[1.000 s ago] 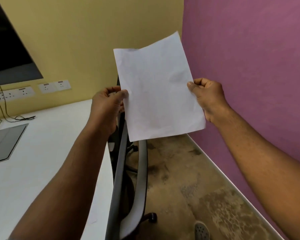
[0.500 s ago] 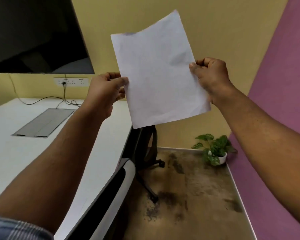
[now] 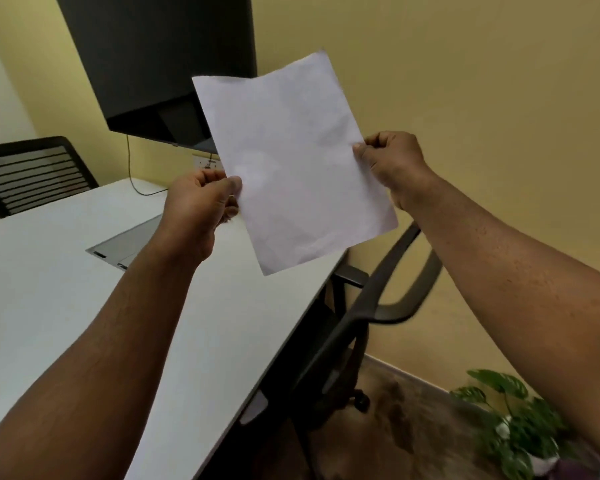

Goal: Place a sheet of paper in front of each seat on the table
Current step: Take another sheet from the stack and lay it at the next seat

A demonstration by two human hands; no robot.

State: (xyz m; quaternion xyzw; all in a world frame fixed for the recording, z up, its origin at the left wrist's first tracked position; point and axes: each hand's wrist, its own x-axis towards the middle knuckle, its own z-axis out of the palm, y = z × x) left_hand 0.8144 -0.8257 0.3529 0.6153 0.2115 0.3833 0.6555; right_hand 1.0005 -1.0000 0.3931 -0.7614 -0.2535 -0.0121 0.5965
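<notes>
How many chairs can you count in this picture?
2. One chair stands at the table's far left side; the other chair is tucked in on the right. More may be out of view.

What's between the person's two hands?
In the head view, the sheet of paper spans the gap, pinched at its side edges by the left hand and right hand.

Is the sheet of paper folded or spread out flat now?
Spread out. The sheet of paper is held in the air unfolded, left hand and right hand pinching opposite edges; only light creases show.
</notes>
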